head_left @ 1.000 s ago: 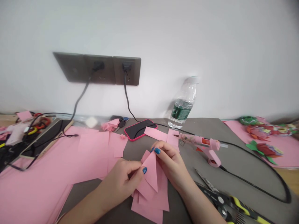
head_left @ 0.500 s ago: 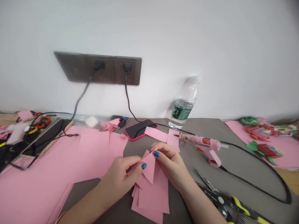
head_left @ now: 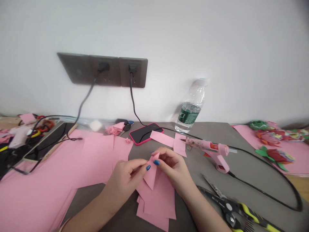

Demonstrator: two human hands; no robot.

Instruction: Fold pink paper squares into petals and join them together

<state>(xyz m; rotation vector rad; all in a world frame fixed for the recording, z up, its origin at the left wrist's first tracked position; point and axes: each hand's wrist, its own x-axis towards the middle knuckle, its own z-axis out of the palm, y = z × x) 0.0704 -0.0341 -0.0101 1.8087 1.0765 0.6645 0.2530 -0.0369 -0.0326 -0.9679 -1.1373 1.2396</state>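
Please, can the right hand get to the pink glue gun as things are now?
Probably yes. The right hand is pinching the folded pink paper and would have to let go, but only grey tabletop lies between it and the pink glue gun.

Beyond the right hand [head_left: 174, 169], a plastic water bottle [head_left: 190, 109] stands by the wall [head_left: 217, 48], a pink-cased phone [head_left: 145, 133] lies farther left, and to that hand's right sit a pink hot glue gun [head_left: 212, 145], yellow-handled shears [head_left: 229, 207] and paper flowers [head_left: 275, 154].
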